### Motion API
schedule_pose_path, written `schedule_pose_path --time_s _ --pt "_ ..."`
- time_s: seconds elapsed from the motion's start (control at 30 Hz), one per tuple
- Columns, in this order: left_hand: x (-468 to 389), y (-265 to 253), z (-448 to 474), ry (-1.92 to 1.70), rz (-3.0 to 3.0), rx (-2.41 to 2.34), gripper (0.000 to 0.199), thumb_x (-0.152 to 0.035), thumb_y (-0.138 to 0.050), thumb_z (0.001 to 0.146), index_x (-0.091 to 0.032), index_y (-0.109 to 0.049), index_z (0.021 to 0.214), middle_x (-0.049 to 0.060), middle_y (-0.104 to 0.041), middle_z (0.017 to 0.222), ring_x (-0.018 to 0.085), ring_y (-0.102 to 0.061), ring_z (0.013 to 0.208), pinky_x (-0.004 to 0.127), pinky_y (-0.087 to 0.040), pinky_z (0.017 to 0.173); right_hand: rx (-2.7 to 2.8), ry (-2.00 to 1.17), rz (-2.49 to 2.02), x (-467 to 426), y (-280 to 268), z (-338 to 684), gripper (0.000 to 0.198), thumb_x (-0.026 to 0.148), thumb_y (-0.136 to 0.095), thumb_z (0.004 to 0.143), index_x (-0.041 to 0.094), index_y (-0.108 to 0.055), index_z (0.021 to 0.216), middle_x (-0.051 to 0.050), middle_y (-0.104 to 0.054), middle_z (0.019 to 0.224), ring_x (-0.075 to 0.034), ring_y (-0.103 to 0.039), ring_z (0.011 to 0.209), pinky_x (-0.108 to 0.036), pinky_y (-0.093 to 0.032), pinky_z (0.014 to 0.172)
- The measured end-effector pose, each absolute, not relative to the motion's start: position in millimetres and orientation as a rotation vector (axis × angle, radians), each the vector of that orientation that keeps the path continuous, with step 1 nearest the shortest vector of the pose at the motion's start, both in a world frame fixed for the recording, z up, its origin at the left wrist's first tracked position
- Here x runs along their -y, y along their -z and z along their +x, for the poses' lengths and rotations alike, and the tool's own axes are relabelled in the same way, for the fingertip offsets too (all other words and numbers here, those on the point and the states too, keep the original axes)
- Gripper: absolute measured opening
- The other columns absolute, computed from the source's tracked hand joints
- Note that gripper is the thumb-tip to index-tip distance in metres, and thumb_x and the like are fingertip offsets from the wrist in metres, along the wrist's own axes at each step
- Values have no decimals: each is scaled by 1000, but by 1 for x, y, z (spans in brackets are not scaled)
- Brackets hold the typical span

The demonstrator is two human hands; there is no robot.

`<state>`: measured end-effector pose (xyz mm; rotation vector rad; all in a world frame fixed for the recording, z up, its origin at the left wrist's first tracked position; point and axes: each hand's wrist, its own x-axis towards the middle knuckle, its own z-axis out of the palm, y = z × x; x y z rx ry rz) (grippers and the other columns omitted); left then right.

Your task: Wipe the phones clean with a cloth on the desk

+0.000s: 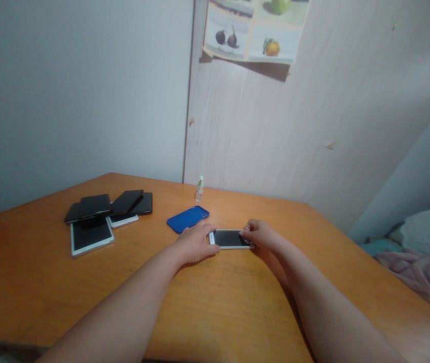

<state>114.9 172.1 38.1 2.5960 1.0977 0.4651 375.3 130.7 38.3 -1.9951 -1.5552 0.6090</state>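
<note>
A white smartphone [230, 239] with a dark screen lies flat on the wooden table, its long side running left to right. My left hand [197, 243] grips its left end, thumb on the near edge and fingers on the far one. Over the right end of the screen, my right hand [259, 233] is closed in a pinch. Whatever it pinches is small and pale, too little seen to name. Just beyond my left hand lies a blue phone case [187, 219], open side up. A small clear spray bottle [199, 189] stands behind the case.
On the left of the table [215, 312], a white tablet [92, 234] lies near several dark devices or cases [96, 205], partly stacked. Behind the table rises a wall with a fruit poster [253, 33]. Bedding [423, 262] is beyond the right edge.
</note>
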Motion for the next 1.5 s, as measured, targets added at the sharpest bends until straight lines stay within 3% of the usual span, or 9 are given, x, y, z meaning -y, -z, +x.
schedule_pose_path --time_s 0.2,0.4,0.63,0.83,1.03,1.23,1.5 --pt "-171 -39 115 -449 2583 -1104 52 -52 -65 77 -30 -62 124 5 -60 125 27 -63 109 34 -50 90 1694 -782 -1915 -122 -45 382 24 28 -73 75 19 -53 64 4 -59 53 -8 -48 47 -20 -31 46" --pt "-171 -38 115 -471 2572 -1105 53 -52 -66 76 -30 -62 124 5 -60 125 27 -63 110 33 -50 93 1591 -590 -2009 -130 -38 377 24 29 -71 78 20 -52 67 4 -57 53 -9 -49 49 -20 -32 47" --pt "-172 -37 115 -471 2598 -1099 51 -50 -64 77 -31 -61 124 5 -60 124 27 -63 108 33 -51 87 1685 -681 -1972 -124 -42 378 24 27 -74 75 19 -54 64 4 -59 54 -9 -47 49 -20 -31 47" --pt "-172 -38 115 -479 2584 -1097 51 -51 -65 76 -31 -62 122 4 -61 123 27 -63 108 34 -50 90 1640 -512 -2008 -129 -40 374 22 28 -74 76 19 -56 66 3 -60 57 -10 -49 53 -20 -33 51" --pt "-171 -40 115 -451 2588 -1103 53 -51 -65 77 -30 -62 125 5 -60 125 27 -63 109 34 -50 88 1731 -687 -1999 -122 -47 375 23 28 -71 76 19 -54 65 3 -58 53 -10 -47 50 -21 -31 48" --pt "-171 -39 116 -452 2594 -1103 53 -51 -64 77 -29 -62 125 5 -60 126 27 -63 109 35 -50 90 1695 -498 -2050 -128 -43 373 20 28 -68 79 19 -56 67 3 -59 58 -10 -49 55 -21 -32 51" --pt "-172 -39 115 -451 2590 -1103 53 -52 -64 77 -30 -62 125 4 -60 125 27 -63 108 33 -50 89 1725 -573 -2054 -125 -46 372 22 29 -70 79 19 -55 67 4 -58 57 -10 -48 54 -21 -32 51"
